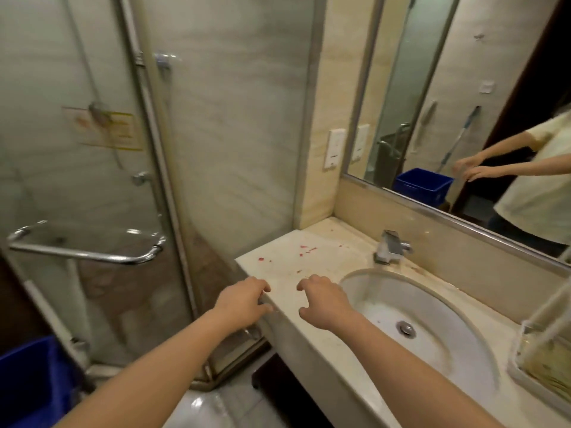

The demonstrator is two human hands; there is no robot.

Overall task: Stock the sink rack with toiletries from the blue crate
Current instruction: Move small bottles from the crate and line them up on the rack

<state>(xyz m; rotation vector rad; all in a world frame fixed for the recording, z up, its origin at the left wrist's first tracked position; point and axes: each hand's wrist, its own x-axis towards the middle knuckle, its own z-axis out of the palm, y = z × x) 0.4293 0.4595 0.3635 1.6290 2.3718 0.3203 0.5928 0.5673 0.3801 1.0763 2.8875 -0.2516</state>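
Down at the middle of the frame, both bare hands are held out side by side, palms down, over the near left corner of the cream marble countertop point(309, 242), which carries a scatter of small red specks. The left hand point(244, 301) sits at the counter's front edge, its fingers loosely curled and holding nothing; whether the fingertips touch the stone cannot be told. The right hand point(324, 301) is just beside it, above the counter surface, fingers bent in a loose claw, also holding nothing. To its right lies the oval white ceramic sink basin point(432, 319), with a square chrome faucet point(391, 247) behind it.

The blue plastic crate point(27, 375) stands on the floor at the lower left of the frame, well apart from both hands. The white wire sink rack point(543, 344) stands on the counter at the right edge, past the basin.

A glass shower door with a curved chrome handle point(86, 251) fills the left side, and a framed wall mirror point(432, 88) occupies the upper right.
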